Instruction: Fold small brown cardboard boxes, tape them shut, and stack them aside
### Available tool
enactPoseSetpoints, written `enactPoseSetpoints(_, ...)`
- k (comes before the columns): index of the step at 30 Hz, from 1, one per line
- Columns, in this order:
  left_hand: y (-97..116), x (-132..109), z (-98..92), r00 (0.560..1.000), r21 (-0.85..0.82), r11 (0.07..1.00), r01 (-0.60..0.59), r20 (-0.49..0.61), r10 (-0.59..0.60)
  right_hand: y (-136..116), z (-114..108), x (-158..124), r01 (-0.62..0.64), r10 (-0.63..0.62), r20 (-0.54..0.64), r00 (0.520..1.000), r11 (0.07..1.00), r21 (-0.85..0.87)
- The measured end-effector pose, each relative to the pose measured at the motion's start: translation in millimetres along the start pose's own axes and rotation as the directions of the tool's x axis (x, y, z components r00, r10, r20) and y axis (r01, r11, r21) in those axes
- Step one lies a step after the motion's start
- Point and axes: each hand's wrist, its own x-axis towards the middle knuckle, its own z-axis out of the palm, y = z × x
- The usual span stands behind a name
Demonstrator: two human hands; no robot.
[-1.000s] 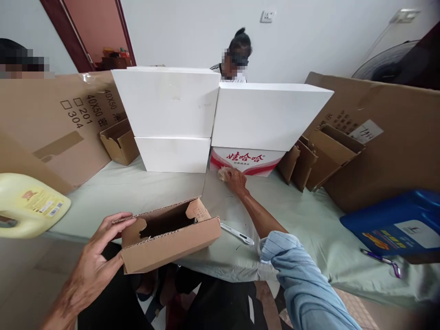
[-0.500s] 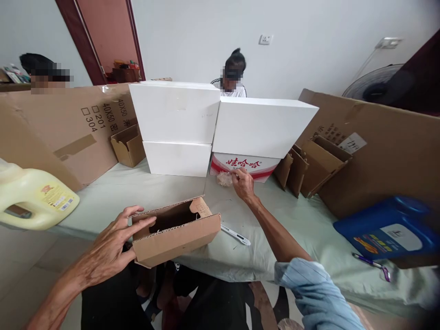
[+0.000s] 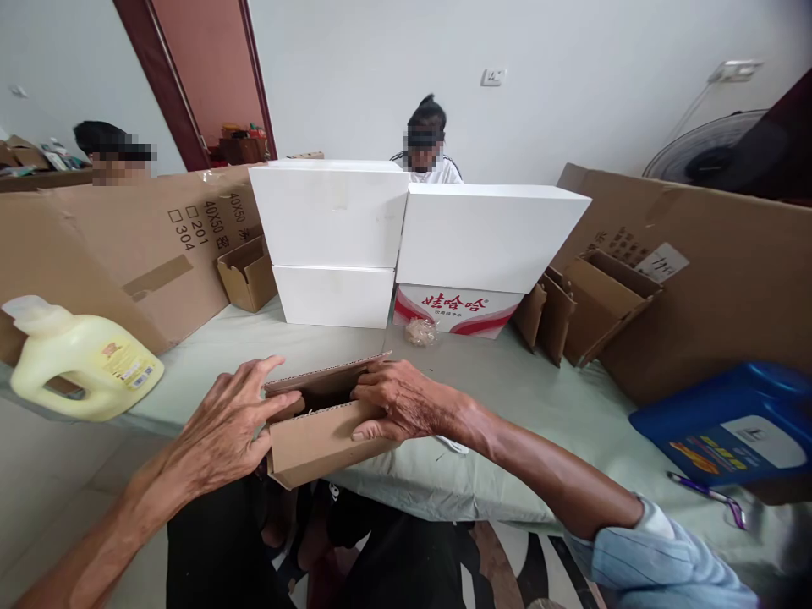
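At the near edge of the green-covered tabletop (image 3: 533,389), an open cardboard box (image 3: 317,448) is held with its mouth facing up, its left end turned slightly nearer than its right; whether its underside is fully carried cannot be told. The left end is held by the left hand (image 3: 228,427), with the thumb at the near corner, the forefinger laid over the opening and the other fingers spread. The near wall is gripped toward the right end by the right hand (image 3: 406,402), thumb outside and fingers tucked into the mouth, their tips hidden. The left end is best kept steady by light pressure, and the thin walls should not be squeezed inward; force from the right fingers is best kept low and even, close to the stiffer corner. The white tool (image 3: 455,445), mostly hidden by the right wrist, should not be snagged.

Farther off, a yellow jug (image 3: 89,364) is seen at the left and a blue jug (image 3: 723,423) at the right. A clear plastic bag (image 3: 420,331) is placed just in front of a printed box (image 3: 473,313), on which a white box (image 3: 488,237) is stacked. Beyond it, a person (image 3: 433,173) is partly hidden.
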Motion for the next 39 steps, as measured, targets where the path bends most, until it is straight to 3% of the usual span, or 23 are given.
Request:
enactPoseSetpoints(3,8.9,11.7,-9.2,0.996,0.013,0.999,-0.048,0.076,0.047,4.6,8.3,-0.2,0.013,-0.014,-0.017,1.0,1.0,-0.023)
enactPoseSetpoints(9,12.9,22.9,-10.9,0.981,-0.009,1.0,-0.016,0.192,0.017,7.4,16.6,-0.1,0.055,-0.058,-0.086,0.995,0.998,-0.041)
enactPoseSetpoints(13,3.6,26.5,-18.9,0.975,-0.132,0.991,-0.02,0.216,0.048,4.7,6.5,-7.4,0.053,-0.058,-0.134,0.989,0.998,-0.046)
enactPoseSetpoints(17,-12.9,18.9,-21.9,0.969,-0.317,0.947,0.044,0.244,0.036,2.5,-9.6,-34.1,-0.077,0.074,-0.266,0.961,0.997,-0.001)
enactPoseSetpoints(21,-22.6,7.2,-6.5,0.988,-0.468,0.88,0.083,0.154,-0.011,12.6,-6.3,-65.5,-0.237,0.3,-0.383,0.874,0.95,0.204)
enactPoseSetpoints(24,-21.7,3.9,9.9,0.999,-0.571,0.82,0.042,0.009,-0.045,22.4,7.8,-76.3,-0.271,0.396,-0.438,0.807,0.907,0.322)
enactPoseSetpoints(26,-20.0,3.5,19.5,0.989,-0.623,0.78,0.055,-0.073,-0.127,25.3,17.7,-76.8,-0.268,0.443,-0.486,0.754,0.882,0.388)
enactPoseSetpoints(30,-19.5,2.8,36.4,0.899,-0.687,0.706,0.169,-0.186,-0.396,20.6,37.4,-73.3,-0.26,0.563,-0.553,0.615,0.806,0.532)
enactPoseSetpoints(33,-20.4,2.1,48.7,0.828,-0.703,0.676,0.22,-0.232,-0.51,12.5,55.4,-75.8,-0.25,0.697,-0.5,0.514,0.679,0.69)
enactPoseSetpoints(35,-20.7,0.7,57.3,0.771,-0.728,0.647,0.229,-0.27,-0.577,5.9,68.5,-81.1,-0.215,0.757,-0.381,0.531,0.555,0.803)
enactPoseSetpoints(37,-22.2,-2.4,66.6,0.71,-0.766,0.601,0.228,-0.291,-0.641,-1.4,80.4,-87.5,-0.198,0.738,-0.232,0.634,0.444,0.874)
enactPoseSetpoints(39,-27.6,-6.2,77.5,0.687,-0.791,0.574,0.214,-0.296,-0.664,-7.9,88.7,-93.7,-0.22,0.679,-0.128,0.723,0.402,0.889)
